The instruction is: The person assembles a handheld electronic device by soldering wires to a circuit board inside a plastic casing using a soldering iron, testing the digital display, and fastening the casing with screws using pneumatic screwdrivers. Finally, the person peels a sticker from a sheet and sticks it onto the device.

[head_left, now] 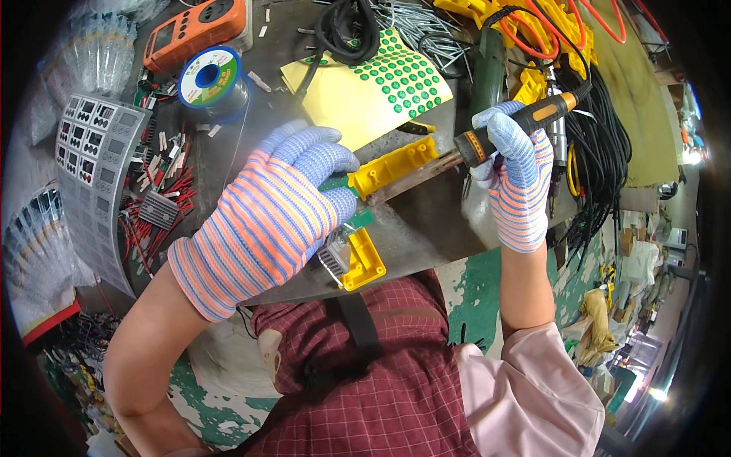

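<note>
Both my hands wear striped orange, blue and white knit gloves. My left hand (266,213) is closed around a small green circuit board (359,220), its fingertips and thumb at the board's edges. Much of the board is hidden by the glove. A finned grey metal part (333,257) shows beneath that hand, beside a yellow plastic case piece (368,265). Another length of yellow casing (400,162) lies just beyond the fingers. My right hand (520,179) grips a soldering iron (518,126) by its black and orange handle, its metal shaft reaching left toward the board.
A solder wire spool (212,80) and an orange meter (194,34) stand at the back left. Beyond my hands lies a yellow sheet with green round stickers (403,84). Red wires (171,198) and a label sheet (99,160) are at left, black cables (601,152) at right.
</note>
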The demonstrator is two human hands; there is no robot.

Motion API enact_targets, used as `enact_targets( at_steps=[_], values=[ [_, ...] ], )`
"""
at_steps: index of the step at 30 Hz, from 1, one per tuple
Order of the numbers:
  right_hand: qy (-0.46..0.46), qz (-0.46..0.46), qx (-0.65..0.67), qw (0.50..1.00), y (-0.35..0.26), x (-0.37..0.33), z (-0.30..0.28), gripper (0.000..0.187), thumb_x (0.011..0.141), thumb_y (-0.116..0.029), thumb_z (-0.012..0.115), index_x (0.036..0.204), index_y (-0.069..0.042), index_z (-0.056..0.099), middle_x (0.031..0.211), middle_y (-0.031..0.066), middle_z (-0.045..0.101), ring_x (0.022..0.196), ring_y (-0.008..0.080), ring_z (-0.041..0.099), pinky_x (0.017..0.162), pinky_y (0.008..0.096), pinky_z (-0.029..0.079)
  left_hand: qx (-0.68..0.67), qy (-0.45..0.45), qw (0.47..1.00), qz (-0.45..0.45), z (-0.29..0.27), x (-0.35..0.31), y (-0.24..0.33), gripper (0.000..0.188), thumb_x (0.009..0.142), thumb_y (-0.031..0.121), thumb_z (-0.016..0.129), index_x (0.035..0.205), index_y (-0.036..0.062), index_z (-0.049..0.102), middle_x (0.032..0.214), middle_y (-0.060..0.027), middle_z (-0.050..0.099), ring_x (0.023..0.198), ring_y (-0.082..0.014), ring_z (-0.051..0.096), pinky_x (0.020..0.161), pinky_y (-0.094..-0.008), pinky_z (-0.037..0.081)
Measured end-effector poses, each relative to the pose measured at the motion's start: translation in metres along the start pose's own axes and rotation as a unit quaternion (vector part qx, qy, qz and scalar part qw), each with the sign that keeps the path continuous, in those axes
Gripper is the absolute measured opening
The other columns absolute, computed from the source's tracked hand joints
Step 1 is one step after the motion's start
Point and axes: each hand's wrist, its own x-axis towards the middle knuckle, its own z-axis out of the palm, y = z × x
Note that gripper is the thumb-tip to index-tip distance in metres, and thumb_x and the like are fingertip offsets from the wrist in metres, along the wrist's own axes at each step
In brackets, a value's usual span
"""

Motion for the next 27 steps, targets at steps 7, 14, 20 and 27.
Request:
enact_targets(
  at_steps=[7,14,20,27],
  values=[
    [0.030,-0.016,0.027,0.999,0.004,0.003,-0.005,0.020,0.090,-0.026,0.071,0.092,-0.007,0.066,0.073,-0.0002,0.062,0.046,0.0053,0.051,0.041,0.0186,0.036,-0.052,-0.065,0.996,-0.005,-0.002,-0.002,-0.001,0.031,0.071,0.004,0.073,0.101,0.0004,0.067,0.123,-0.0199,0.061,0.124,-0.0427,0.055,0.104,-0.0486,0.048],
    [0.051,0.030,0.017,0.998,0.011,0.000,0.008,0.021,0.088,-0.026,0.071,0.091,-0.006,0.066,0.064,-0.0013,0.059,0.041,0.0046,0.046,0.038,0.0178,0.035,-0.045,-0.080,0.996,-0.004,-0.003,0.001,-0.002,0.028,0.071,0.004,0.073,0.098,-0.0007,0.066,0.123,-0.0214,0.060,0.121,-0.0429,0.056,0.101,-0.0488,0.049],
    [0.054,0.019,0.002,0.998,0.016,0.002,0.008,0.022,0.089,-0.028,0.071,0.091,-0.007,0.066,0.063,-0.0015,0.058,0.041,0.0048,0.046,0.038,0.0182,0.032,-0.139,-0.122,0.981,-0.064,-0.011,0.005,-0.006,0.022,0.075,0.006,0.072,0.096,-0.0002,0.066,0.122,-0.0195,0.061,0.120,-0.0415,0.055,0.101,-0.0476,0.048],
    [0.046,0.044,0.006,0.998,0.018,0.002,0.005,0.023,0.088,-0.029,0.071,0.090,-0.007,0.065,0.066,-0.0013,0.058,0.043,0.0051,0.046,0.039,0.0191,0.035,-0.110,-0.125,0.985,-0.054,-0.008,0.005,-0.003,0.025,0.076,0.009,0.072,0.099,0.0002,0.068,0.122,-0.0192,0.060,0.119,-0.0412,0.054,0.102,-0.0471,0.047]
  ],
)
